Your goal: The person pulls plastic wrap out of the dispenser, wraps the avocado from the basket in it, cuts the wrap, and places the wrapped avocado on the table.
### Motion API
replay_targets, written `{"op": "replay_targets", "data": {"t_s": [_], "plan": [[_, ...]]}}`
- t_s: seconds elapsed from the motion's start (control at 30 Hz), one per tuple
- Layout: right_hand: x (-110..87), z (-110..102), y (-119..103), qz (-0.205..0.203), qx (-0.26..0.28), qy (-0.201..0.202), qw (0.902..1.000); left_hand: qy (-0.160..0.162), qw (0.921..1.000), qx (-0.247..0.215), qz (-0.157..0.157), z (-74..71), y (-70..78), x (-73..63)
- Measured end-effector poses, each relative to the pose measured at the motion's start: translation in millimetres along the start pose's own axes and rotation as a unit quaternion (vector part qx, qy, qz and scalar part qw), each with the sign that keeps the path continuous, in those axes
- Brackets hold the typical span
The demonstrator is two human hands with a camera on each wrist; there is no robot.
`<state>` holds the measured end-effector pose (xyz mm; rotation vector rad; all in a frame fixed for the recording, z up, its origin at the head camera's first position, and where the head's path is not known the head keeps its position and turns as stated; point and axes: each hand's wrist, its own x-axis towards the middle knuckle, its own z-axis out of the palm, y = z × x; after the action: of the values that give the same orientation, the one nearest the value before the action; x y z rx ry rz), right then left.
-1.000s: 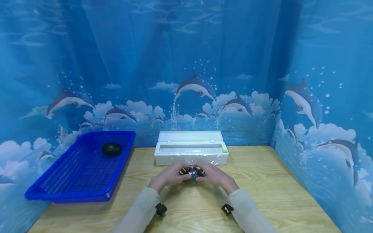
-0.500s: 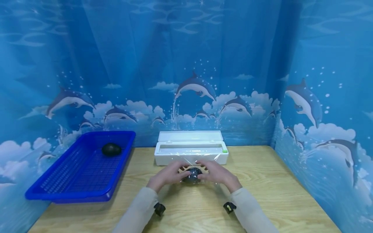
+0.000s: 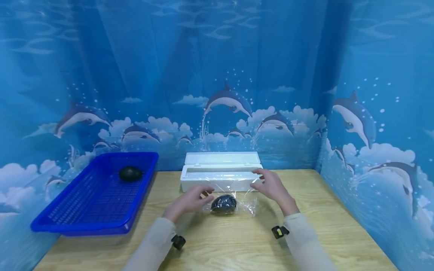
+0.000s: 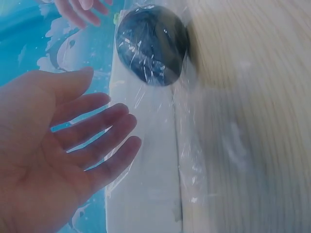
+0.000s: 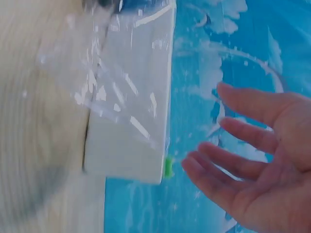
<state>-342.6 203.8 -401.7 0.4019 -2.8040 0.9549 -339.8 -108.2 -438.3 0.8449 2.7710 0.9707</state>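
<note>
Before the white box (image 3: 190,183), a dark fruit (image 3: 223,204) rests on the bench (image 3: 322,226) in clear film (image 3: 248,206). Left hand (image 3: 190,200) before the box, right hand (image 3: 274,188) at its right end: both grips spread.

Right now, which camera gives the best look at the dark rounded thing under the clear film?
The left wrist view: the dark rounded thing looks largest there, glints of the clear film plain across it. The head view shows it whole but smaller; the right wrist view catches only part of it, blurred, at the top edge.
</note>
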Motion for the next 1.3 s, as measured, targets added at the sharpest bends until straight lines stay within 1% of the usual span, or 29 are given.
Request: {"op": "replay_targets", "data": {"t_s": [0.1,0.23,0.43,0.53,0.73,0.8,0.97,1.1,1.3], "plan": [[5.7,-7,12,0.030,-0.009,0.011,0.9994,0.005,1.0000,0.004,0.005,-2.9,-3.4,-0.7],[16.7,-6,31,0.057,0.000,-0.007,0.9983,0.007,1.0000,0.002,0.000,-5.1,-5.9,-1.9],[29.2,4,59,0.088,0.068,-0.042,0.9929,-0.001,1.0000,-0.006,-0.003,-6.3,-4.8,-5.0],[33.8,8,69,0.095,0.086,-0.048,0.9906,-0.005,0.9999,-0.009,-0.004,-7.0,-4.2,-6.9],[40.2,11,76,0.086,0.096,-0.035,0.9911,-0.002,0.9998,-0.012,-0.014,-9.7,-3.9,-9.2],[40.8,12,76,0.089,0.103,-0.029,0.9903,-0.003,0.9998,-0.014,-0.015,-10.3,-4.0,-9.5],[38.5,13,79,0.111,0.140,-0.023,0.9837,-0.005,0.9998,-0.012,-0.016,-11.0,-3.4,-8.8],[37.4,12,85,0.121,0.172,-0.023,0.9775,-0.004,0.9998,-0.010,-0.015,-11.2,-4.4,-8.6],[39.9,12,94,0.118,0.178,-0.023,0.9767,-0.003,0.9999,-0.012,-0.006,-12.0,-7.5,-8.6]]}}
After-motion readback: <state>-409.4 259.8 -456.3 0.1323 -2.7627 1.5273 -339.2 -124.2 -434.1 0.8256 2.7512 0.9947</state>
